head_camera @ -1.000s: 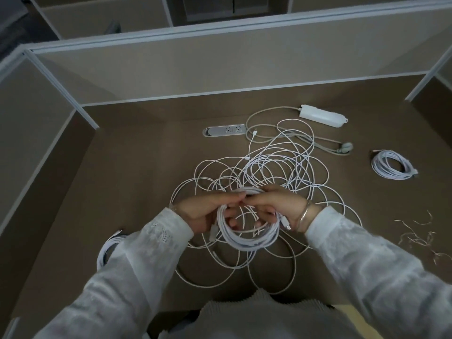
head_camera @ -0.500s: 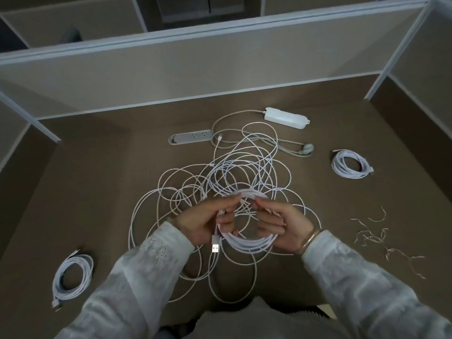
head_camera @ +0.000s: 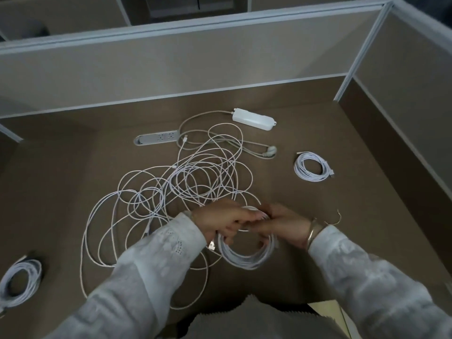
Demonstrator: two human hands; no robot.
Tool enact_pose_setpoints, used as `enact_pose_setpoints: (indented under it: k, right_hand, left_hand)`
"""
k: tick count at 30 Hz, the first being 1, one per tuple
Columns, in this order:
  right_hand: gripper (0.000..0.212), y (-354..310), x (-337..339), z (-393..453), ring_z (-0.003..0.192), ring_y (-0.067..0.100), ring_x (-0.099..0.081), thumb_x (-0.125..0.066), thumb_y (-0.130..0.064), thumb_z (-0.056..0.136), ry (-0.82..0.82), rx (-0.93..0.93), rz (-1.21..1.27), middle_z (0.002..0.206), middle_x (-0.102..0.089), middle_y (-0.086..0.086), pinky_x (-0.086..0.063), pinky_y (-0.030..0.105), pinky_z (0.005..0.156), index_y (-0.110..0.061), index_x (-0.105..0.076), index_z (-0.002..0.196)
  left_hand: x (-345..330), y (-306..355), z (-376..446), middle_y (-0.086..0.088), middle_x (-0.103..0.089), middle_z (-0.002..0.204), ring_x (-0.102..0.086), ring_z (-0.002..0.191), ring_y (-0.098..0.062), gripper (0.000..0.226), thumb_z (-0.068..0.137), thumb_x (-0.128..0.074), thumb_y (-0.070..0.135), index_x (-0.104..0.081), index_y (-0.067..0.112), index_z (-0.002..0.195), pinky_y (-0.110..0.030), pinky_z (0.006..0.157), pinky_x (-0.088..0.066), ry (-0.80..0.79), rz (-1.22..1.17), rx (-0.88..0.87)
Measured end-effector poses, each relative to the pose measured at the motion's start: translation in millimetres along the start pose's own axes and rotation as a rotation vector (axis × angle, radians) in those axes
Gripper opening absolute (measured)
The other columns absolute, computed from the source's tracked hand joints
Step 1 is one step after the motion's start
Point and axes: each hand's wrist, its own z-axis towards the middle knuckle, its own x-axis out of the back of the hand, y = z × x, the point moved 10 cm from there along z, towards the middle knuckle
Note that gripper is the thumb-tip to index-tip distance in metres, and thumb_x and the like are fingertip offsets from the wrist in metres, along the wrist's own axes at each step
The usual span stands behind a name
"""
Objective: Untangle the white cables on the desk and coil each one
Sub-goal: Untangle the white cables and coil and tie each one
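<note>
I see the left hand [head_camera: 221, 222] and the right hand [head_camera: 283, 225] close together over the brown desk [head_camera: 342, 192], and their fingers are curled around the top of a round coil of white cable [head_camera: 245, 256] that hangs down from them, with a plug end [head_camera: 211, 245] sticking out just under the left hand. Behind the hands, a big messy tangle of white cables [head_camera: 195, 182] lies spread on the desk. A neat coil [head_camera: 312, 166] sits far to the right, another neat coil [head_camera: 18, 283] sits far to the left, and a white power box [head_camera: 254, 119] lies near the back wall.
</note>
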Motion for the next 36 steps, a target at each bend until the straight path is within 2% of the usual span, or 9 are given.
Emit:
enact_pose_setpoints:
  k: [3,6,8,13,17,19,21,28,36]
  right_hand:
    - [0.019,7,28,-8,0.039,0.006,-0.037,-0.068,-0.013,0.079,0.132,0.018,0.014,0.049,-0.041,-0.001,-0.038,0.021,0.043,0.004,-0.064,0.086]
    - [0.016,17,62,-17,0.039,0.008,-0.034,-0.061,-0.005,0.089,0.237,0.044,0.053,0.051,-0.036,0.007,-0.036,0.019,0.039,0.011,-0.061,0.084]
    - [0.012,23,75,-19,0.041,0.008,-0.037,-0.061,-0.005,0.089,0.263,0.069,0.034,0.052,-0.04,0.008,-0.036,0.02,0.042,0.003,-0.063,0.081]
    - [0.024,30,106,-26,0.052,0.009,-0.054,-0.068,-0.013,0.085,0.199,0.054,0.004,0.059,-0.058,0.004,-0.046,0.02,0.052,0.007,-0.063,0.095]
    - [0.019,54,156,-31,0.074,0.015,-0.064,-0.069,-0.024,0.081,0.353,-0.02,0.005,0.079,-0.07,0.001,-0.053,0.027,0.072,-0.01,-0.071,0.093]
    - [0.004,70,189,-29,0.074,0.014,-0.064,-0.07,-0.021,0.084,0.551,-0.062,-0.412,0.077,-0.069,-0.006,-0.049,0.025,0.072,-0.02,-0.071,0.088]
    - [0.01,92,196,-21,0.085,0.017,-0.065,-0.067,-0.018,0.085,0.557,-0.193,-0.78,0.089,-0.07,-0.002,-0.048,0.024,0.077,-0.022,-0.071,0.092]
    - [0.032,133,194,-3,0.12,0.028,-0.053,-0.053,-0.017,0.092,0.431,-0.49,-1.133,0.128,-0.055,0.011,-0.041,0.033,0.098,-0.011,-0.054,0.123]
    - [0.027,138,204,7,0.114,0.029,-0.056,-0.042,-0.011,0.096,0.404,-0.495,-1.123,0.124,-0.057,0.015,-0.043,0.033,0.094,-0.008,-0.057,0.118]
  left_hand:
    - [-28,4,14,0.005,-0.028,0.043,-0.023,0.037,-0.007,0.04,0.084,-0.066,0.035,-0.049,0.022,0.051,-0.022,0.043,-0.03,-0.103,-0.113,0.009]
    - [-44,8,30,0.0,-0.05,0.052,-0.053,0.048,-0.012,0.023,0.08,-0.069,0.034,-0.064,0.011,0.077,-0.036,0.063,-0.058,-0.106,-0.295,-0.059]
    - [-50,7,42,-0.005,-0.056,0.054,-0.06,0.052,-0.016,0.029,0.082,-0.064,0.034,-0.064,0.006,0.076,-0.042,0.073,-0.056,-0.086,-0.27,-0.094]
    - [-59,22,68,0.001,-0.03,0.043,-0.031,0.034,-0.01,0.034,0.095,-0.059,0.031,-0.053,0.006,0.073,-0.018,0.038,-0.036,0.033,-0.067,-0.147]
    - [-44,22,87,0.002,-0.028,0.039,-0.025,0.031,-0.011,0.034,0.092,-0.063,0.031,-0.058,0.007,0.069,-0.017,0.037,-0.02,0.138,0.093,-0.161]
    - [-30,10,95,0.002,-0.031,0.037,-0.028,0.03,-0.011,0.042,0.092,-0.063,0.034,-0.049,0.004,0.067,-0.017,0.038,-0.024,0.214,0.167,-0.11]
    - [-18,-4,98,0.003,-0.031,0.038,-0.03,0.031,-0.011,0.044,0.091,-0.061,0.04,-0.046,0.008,0.066,-0.017,0.039,-0.026,0.26,0.205,-0.052]
    - [-12,-29,98,0.003,-0.025,0.046,-0.024,0.036,-0.011,0.046,0.092,-0.058,0.045,-0.041,0.02,0.058,-0.015,0.038,-0.026,0.274,0.078,-0.016]
    - [-12,-29,101,0.003,-0.029,0.048,-0.022,0.037,-0.01,0.048,0.094,-0.049,0.052,-0.037,0.017,0.063,-0.017,0.039,-0.02,0.315,-0.077,-0.025]
